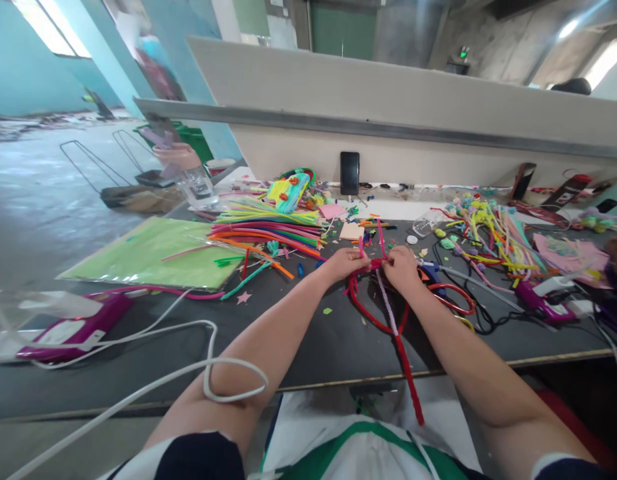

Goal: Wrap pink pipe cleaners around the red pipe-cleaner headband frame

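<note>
Head view: both hands meet over the dark surface [298, 347], between its middle and the far edge, at the red fuzzy-stem piece [371, 321].
Left fingers: the left hand [349, 261] pinches the left end of the piece's short red crosspiece [376, 265], thumb and forefinger together, a pink tip rising beside them.
Right fingers: the right hand [401, 268] is curled closed on the crosspiece's other end; a longer pink stem [381, 237] stands up just beside the fingertips.
Red loop: hangs below the fingers, toward the near edge; a lilac stem [385, 297] runs down through it into a red wrapped stem [409, 381], which passes over the near edge.
Hidden: fingertips cover the joins; the right hand and wrist hide part of a blue object [431, 272], hard to make out; the white cable [208, 327] crosses before the left forearm.
Cut off: the left power strip's cables leave at the view's left side; a dark form at the right side is too blurred to name.
Room: between left forearm and loop, bare surface shows around a green scrap [327, 311]; stem bundle [268, 227] lies left of the hands, stem pile [493, 233] right, phone [349, 173] at the far edge.
</note>
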`<state>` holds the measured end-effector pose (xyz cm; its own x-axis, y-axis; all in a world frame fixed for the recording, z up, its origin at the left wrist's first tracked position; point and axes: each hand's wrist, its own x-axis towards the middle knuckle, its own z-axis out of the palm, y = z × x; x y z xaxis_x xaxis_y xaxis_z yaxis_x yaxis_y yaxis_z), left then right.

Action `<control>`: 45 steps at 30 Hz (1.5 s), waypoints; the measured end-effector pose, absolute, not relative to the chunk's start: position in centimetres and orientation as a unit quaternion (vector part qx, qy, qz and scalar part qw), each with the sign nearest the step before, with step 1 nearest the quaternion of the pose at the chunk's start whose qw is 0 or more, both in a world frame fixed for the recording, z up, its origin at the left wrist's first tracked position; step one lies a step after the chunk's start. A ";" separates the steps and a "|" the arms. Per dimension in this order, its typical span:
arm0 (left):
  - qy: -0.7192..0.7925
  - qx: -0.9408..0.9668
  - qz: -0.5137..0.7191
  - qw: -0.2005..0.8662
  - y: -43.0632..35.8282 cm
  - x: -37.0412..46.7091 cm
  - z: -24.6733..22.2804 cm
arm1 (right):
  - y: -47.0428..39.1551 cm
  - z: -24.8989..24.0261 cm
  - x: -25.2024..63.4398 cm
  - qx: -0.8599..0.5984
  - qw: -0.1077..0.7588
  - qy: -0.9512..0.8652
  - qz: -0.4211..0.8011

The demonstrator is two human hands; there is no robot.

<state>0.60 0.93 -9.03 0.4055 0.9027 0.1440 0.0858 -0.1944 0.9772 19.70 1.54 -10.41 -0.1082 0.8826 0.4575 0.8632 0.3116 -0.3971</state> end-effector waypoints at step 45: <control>0.422 0.761 0.416 0.265 0.4 1.1 -8.2 | 1.0 -9.2 20.9 -0.362 0.394 -0.844 0.032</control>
<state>1.11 0.37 -8.19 0.2988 0.8623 0.4090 0.4213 -0.5037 0.7542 20.85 1.03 -9.17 -0.4263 0.6369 0.6423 0.5862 0.7353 -0.3400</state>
